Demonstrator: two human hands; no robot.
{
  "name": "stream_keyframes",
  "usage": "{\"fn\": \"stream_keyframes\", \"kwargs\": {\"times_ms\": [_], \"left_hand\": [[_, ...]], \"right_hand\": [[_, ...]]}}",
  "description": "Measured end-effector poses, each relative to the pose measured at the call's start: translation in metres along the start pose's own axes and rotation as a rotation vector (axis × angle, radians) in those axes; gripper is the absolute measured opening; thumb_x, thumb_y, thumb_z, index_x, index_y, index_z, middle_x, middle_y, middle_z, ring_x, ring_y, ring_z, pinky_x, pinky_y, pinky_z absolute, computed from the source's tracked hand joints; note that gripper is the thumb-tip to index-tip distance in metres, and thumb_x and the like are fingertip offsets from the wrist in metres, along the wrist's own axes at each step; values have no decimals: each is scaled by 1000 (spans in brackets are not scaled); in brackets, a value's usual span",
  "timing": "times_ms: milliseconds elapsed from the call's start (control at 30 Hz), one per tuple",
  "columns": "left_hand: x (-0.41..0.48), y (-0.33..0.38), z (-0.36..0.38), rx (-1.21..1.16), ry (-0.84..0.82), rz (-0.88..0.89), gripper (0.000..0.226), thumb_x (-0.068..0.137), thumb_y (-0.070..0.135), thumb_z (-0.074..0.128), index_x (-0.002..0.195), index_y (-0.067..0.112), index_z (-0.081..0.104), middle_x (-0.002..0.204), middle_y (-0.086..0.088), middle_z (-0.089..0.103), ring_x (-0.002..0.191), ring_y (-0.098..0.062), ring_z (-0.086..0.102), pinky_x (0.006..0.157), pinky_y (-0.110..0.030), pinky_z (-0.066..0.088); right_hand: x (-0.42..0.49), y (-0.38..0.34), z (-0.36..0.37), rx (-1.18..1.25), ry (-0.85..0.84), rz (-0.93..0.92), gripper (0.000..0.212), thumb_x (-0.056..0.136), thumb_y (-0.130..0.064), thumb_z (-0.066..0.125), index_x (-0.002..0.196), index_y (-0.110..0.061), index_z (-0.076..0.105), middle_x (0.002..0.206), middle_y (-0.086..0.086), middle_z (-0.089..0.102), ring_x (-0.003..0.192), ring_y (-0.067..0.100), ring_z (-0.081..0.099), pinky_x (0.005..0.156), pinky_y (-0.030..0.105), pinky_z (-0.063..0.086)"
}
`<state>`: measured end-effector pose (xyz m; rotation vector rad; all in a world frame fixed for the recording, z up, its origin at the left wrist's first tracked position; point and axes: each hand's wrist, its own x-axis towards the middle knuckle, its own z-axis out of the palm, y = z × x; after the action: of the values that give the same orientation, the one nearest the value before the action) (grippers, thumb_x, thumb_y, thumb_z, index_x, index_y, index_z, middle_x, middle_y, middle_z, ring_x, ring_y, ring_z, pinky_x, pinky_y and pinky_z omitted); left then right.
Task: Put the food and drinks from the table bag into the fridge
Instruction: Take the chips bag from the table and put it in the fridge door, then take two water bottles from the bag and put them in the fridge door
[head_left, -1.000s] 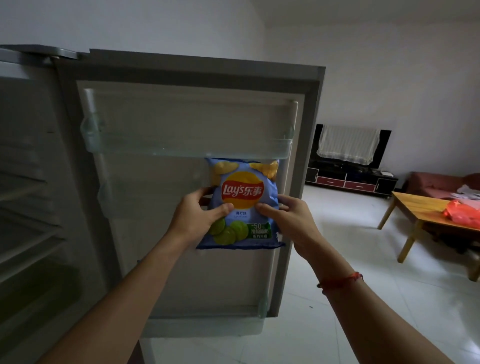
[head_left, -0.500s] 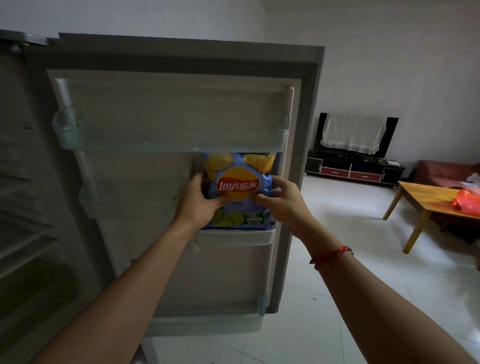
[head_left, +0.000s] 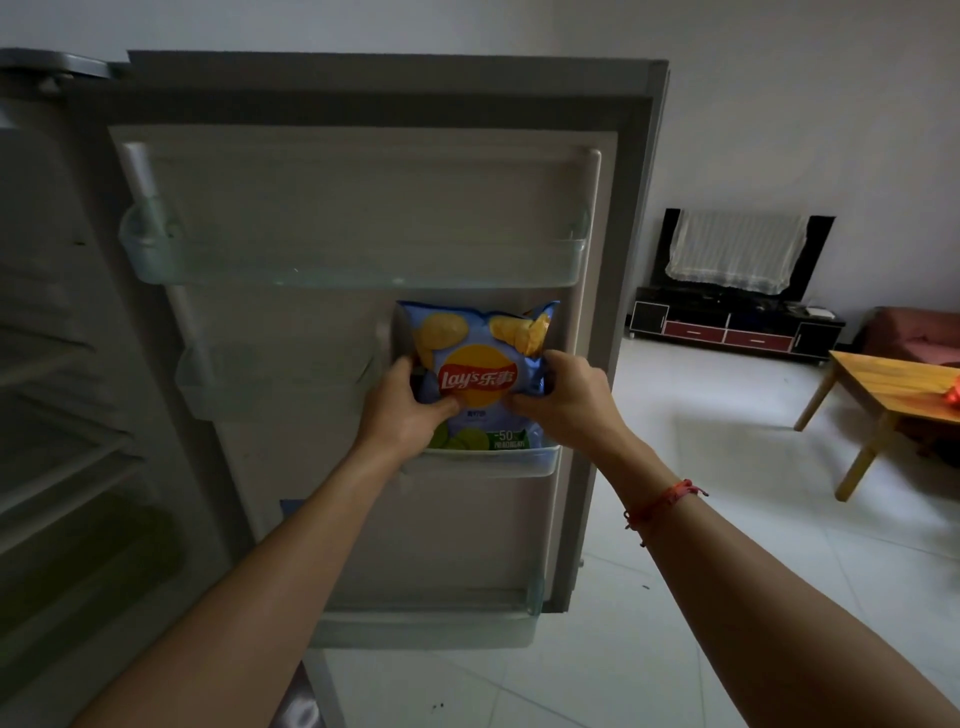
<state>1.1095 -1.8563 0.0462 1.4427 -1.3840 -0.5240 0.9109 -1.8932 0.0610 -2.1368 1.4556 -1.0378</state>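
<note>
The blue chip bag (head_left: 480, 374) is standing upright in the small door bin (head_left: 493, 463) on the inside of the open fridge door (head_left: 363, 104). Its bottom edge is dipping behind the bin's front wall, and its top is reaching up toward the long upper door shelf (head_left: 353, 267) at twelve o'clock of it.

Both hands are gripping the bag. The left hand (head_left: 402, 410) is holding it from nine o'clock, thumb lying across the printed front below the logo, the other fingers going behind the left edge. The right hand (head_left: 563, 405) is clasping it from three o'clock, thumb pressing on the front and fingers curling round the right edge, where the foil is creasing. A red string (head_left: 662, 506) is circling the right wrist.

At nine o'clock of the bag, a second small bin (head_left: 270, 384) is hanging on the door, and at six o'clock a bottom door shelf (head_left: 426, 630) is running along the door's foot. The fridge interior (head_left: 52, 415), dim, with wire shelves, is filling the frame's nine o'clock side.

At three o'clock of the frame, well apart from the fridge, a wooden desk (head_left: 893, 395) is standing on the white tiled floor (head_left: 727, 597), carrying an orange-red bag (head_left: 953, 397) cut off by the frame edge. Behind it, toward two o'clock, a TV stand (head_left: 732, 327) is standing against the wall.
</note>
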Motion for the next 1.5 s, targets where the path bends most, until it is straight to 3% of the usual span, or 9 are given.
{"fn": "stream_keyframes", "kwargs": {"times_ms": [167,367,500,633,700,800,1133,1367,1500], "left_hand": [[-15,9,-3,15,-2,41,52,85,26,76,130,16,52,126,-2,63,113,-21,60,84,-31,49],[-46,25,-13,160,7,188,58,90,30,70,140,23,43,133,8,55,111,-4,50,77,-7,36],[-70,31,-20,340,74,269,71,87,46,67,146,22,36,144,0,46,128,-18,47,89,-24,40],[-88,30,-28,619,110,339,85,86,70,47,149,15,32,151,-9,36,134,-28,40,94,-38,44],[-96,27,-32,710,138,370,88,83,73,34,149,14,35,153,-15,33,139,-32,34,102,-46,41],[-106,23,-36,783,149,398,88,85,72,31,150,12,35,156,-18,28,144,-35,25,110,-50,34],[-116,39,-22,757,111,426,86,84,71,30,150,17,35,157,-16,26,145,-34,23,110,-51,34],[-114,53,13,650,36,573,75,86,67,38,146,20,42,154,-13,30,143,-34,26,106,-52,40],[-115,60,40,574,-66,635,78,86,72,32,149,26,37,158,-12,27,146,-34,21,107,-56,36]], "right_hand": [[-11,-4,-6,-55,46,-12,33,83,-32,82,106,-13,66,99,5,72,88,23,69,77,41,61],[-41,-19,-25,-158,103,-57,45,95,-41,68,130,-16,55,116,9,69,101,27,66,84,43,58],[-66,-24,-30,-317,88,-81,63,97,-53,58,149,-24,37,134,14,55,116,29,55,86,39,51],[-83,-17,-27,-453,79,-69,76,93,-68,49,157,-36,22,161,16,27,145,37,32,111,54,40],[-92,-14,-28,-498,91,-78,79,93,-70,46,158,-39,17,167,15,14,152,38,18,118,56,30],[-102,-10,-31,-517,105,-85,79,92,-71,45,159,-42,13,169,13,6,154,37,10,121,57,24],[-125,-6,-55,-543,109,-67,83,85,-75,29,159,-40,14,167,14,14,151,37,19,116,55,33],[-153,5,-86,-629,160,34,86,83,-78,22,160,-39,13,166,14,18,148,35,25,113,49,34],[-183,11,-104,-704,205,157,76,94,-71,34,160,-39,13,166,13,18,148,33,26,113,46,34]]}}
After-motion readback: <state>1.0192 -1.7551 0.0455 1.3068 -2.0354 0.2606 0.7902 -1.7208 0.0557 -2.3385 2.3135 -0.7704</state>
